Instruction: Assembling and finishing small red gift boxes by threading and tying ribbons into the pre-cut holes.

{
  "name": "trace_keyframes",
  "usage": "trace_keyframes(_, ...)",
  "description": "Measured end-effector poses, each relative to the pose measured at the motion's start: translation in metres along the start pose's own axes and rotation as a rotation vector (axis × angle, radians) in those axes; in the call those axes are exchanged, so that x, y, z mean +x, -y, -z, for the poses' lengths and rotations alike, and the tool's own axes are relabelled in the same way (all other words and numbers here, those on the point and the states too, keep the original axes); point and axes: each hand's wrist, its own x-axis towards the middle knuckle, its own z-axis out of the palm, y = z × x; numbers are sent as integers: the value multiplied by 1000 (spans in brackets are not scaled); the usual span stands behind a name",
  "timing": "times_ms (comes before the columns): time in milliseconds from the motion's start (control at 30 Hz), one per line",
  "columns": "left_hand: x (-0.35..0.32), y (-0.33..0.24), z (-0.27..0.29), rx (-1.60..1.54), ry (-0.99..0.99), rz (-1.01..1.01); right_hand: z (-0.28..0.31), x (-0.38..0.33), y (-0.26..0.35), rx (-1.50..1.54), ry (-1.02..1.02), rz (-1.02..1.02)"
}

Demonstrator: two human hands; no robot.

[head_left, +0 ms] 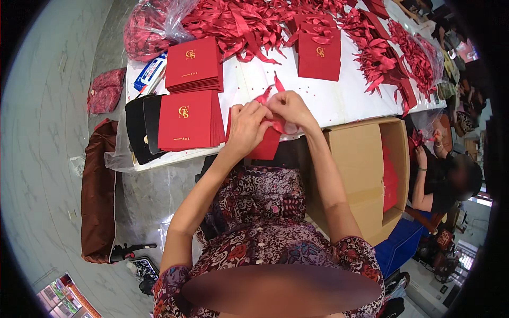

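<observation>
At the near edge of the white table, both hands work close together over a flat red paper bag that hangs partly past the edge. My left hand is closed, its fingers pinching red ribbon at the bag's top. Just to its right, my right hand also pinches the red ribbon, one loose end of which points up and away. The fingers hide where ribbon and bag meet. Left of my hands lies a stack of red bags with gold print, and a second stack sits behind it.
Red bags with ribbons lie farther back, beside a large heap of ribbons. An open cardboard box stands at my right, with a blue bin below it. Another person works at far right.
</observation>
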Motion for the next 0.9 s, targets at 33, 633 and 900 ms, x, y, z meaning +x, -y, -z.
trace_keyframes(33, -1, -1, -1, 1, 1, 1, -5, 0, 3, 21, -135, -61)
trace_keyframes(633, 11, 27, -23, 68, -63, 352, 0, -17, -11, -352, -479, 93)
trace_keyframes(900, 9, 9, -15, 233, -128, 282, -17, -52, 27, -276, -407, 472)
